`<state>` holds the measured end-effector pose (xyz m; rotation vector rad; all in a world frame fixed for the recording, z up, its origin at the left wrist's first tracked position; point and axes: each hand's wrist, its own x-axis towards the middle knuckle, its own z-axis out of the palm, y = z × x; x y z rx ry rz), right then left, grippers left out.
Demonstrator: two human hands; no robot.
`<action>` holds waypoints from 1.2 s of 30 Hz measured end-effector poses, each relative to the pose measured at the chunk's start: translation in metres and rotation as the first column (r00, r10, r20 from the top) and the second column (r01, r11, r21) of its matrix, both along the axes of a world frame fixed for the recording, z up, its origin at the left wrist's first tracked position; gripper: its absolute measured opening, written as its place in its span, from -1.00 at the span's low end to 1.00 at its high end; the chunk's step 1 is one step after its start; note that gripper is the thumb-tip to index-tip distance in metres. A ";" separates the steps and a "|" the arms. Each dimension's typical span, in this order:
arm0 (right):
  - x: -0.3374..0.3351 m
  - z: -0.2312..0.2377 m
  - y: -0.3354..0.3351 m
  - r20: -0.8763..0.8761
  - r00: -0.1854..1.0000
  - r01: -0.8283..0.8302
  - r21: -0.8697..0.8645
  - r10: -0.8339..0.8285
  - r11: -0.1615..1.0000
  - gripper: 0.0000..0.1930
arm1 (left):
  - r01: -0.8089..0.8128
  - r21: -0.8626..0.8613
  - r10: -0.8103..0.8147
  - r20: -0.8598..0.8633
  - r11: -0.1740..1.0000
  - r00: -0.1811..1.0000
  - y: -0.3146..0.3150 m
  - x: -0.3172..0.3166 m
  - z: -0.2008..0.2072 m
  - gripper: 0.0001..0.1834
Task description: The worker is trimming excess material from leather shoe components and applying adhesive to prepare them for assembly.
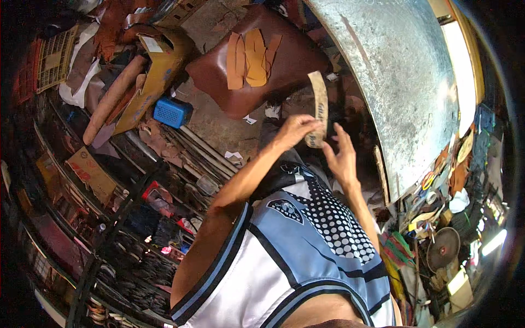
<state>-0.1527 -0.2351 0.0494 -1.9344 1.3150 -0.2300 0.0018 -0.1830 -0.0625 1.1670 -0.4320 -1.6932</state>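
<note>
My left hand [298, 131] pinches a long, slightly curved, pale tan strip [319, 93] with dark handwriting, near its lower end. The strip points away from me, held above the floor in front of my lap. Beside its lower end is my right hand [343, 158], thumb and fingers apart. The thumb comes close to the strip; contact is unclear. Further off, three tan leather-like pieces [255, 57] lie on a glossy brown, leather-like sheet [213, 82], apart from both hands.
A worn grey metal tabletop [404, 98] rises close on the right. Left of the brown sheet are a blue perforated plastic box [172, 112], an open cardboard box [158, 68] and a brown roll [114, 103]. Several long poles [205, 150] lie nearer. Clutter lines the right edge.
</note>
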 end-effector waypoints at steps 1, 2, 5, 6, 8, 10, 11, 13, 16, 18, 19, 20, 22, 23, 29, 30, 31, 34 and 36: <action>-0.003 -0.005 0.001 -0.001 1.000 0.014 0.040 -0.014 0.999 -0.59 | 0.018 -0.012 -0.018 -0.006 1.000 1.000 -0.004 -0.004 0.011 -0.77; -0.007 -0.011 0.004 0.003 1.000 0.025 0.085 -0.025 0.996 -0.63 | 0.031 -0.018 -0.031 -0.006 0.999 0.999 -0.006 -0.005 0.021 -0.78; -0.020 -0.020 0.004 0.158 0.941 0.213 0.413 -0.300 0.886 -0.72 | 0.131 -0.038 -0.128 0.064 0.991 0.990 -0.014 0.009 0.011 -0.75; -0.020 -0.010 -0.002 0.155 0.939 0.226 0.398 -0.308 0.889 -0.72 | 0.183 -0.045 -0.177 0.122 0.982 0.977 -0.020 0.019 0.009 -0.73; -0.027 0.003 -0.022 0.254 0.901 0.240 0.382 -0.351 0.892 -0.73 | -0.081 -0.037 0.088 0.550 0.996 0.831 -0.034 0.056 -0.012 -0.70; -0.040 0.015 -0.058 0.330 0.888 0.245 0.254 -0.321 0.936 -0.72 | -0.124 0.285 -0.234 0.918 0.951 0.321 -0.039 0.113 -0.073 -0.50; -0.039 0.020 -0.081 0.364 0.826 0.312 0.342 -0.431 0.887 -0.68 | -0.090 0.175 -0.173 0.984 0.980 0.036 -0.046 0.132 -0.089 -0.37; -0.035 0.043 -0.137 0.247 0.867 0.355 0.305 -0.433 0.884 -0.55 | -0.060 0.278 -0.275 0.960 0.959 0.054 -0.069 0.144 -0.096 -0.36; -0.028 0.013 -0.185 0.042 0.886 0.454 0.116 -0.461 0.883 -0.38 | 0.429 0.322 -0.231 0.940 0.844 -0.250 -0.040 0.206 -0.140 -0.52; -0.056 0.014 -0.179 -0.091 0.910 0.386 -0.168 -0.404 0.907 -0.45 | 0.298 -0.274 0.359 0.889 0.914 -0.284 -0.052 0.186 -0.144 0.05; -0.097 0.004 -0.175 -0.098 0.873 0.450 -0.218 -0.478 0.866 -0.45 | 0.207 -0.149 0.202 0.943 0.967 -0.266 -0.077 0.152 -0.122 0.12; -0.127 -0.014 -0.173 -0.137 0.837 0.423 -0.452 -0.530 0.786 -0.49 | 0.225 -0.175 0.234 0.934 0.959 -0.271 -0.079 0.163 -0.123 0.12; -0.171 -0.036 -0.191 -0.257 0.731 0.376 -0.620 -0.631 0.688 -0.61 | 0.075 0.478 -0.467 0.875 0.875 -0.129 -0.063 0.198 -0.143 -0.06; -0.216 -0.053 -0.199 -0.255 0.658 0.307 -0.768 -0.709 0.562 -0.61 | 0.189 0.392 -0.398 0.917 0.900 -0.009 -0.074 0.184 -0.133 0.08; -0.284 -0.027 -0.211 -0.353 0.737 0.395 -0.466 -0.576 0.791 -0.69 | 0.066 0.062 -0.069 0.991 0.996 0.114 -0.083 0.190 -0.130 -0.18; -0.282 -0.029 -0.207 -0.342 0.751 0.398 -0.449 -0.565 0.800 -0.69 | 0.007 0.164 -0.161 0.959 0.986 0.233 -0.069 0.205 -0.139 -0.28; -0.283 -0.028 -0.201 -0.277 0.796 0.357 -0.502 -0.538 0.787 -0.71 | -0.036 0.266 -0.237 0.905 0.963 0.352 -0.061 0.215 -0.140 -0.38; -0.289 -0.020 -0.170 -0.207 0.868 0.264 -0.579 -0.452 0.771 -0.71 | -0.098 0.480 -0.342 0.740 0.872 0.579 -0.041 0.217 -0.126 -0.58; -0.295 0.004 -0.134 -0.280 0.913 0.120 -0.511 -0.297 0.851 -0.65 | -0.260 0.303 -0.051 0.734 0.917 0.677 -0.036 0.197 -0.096 -0.85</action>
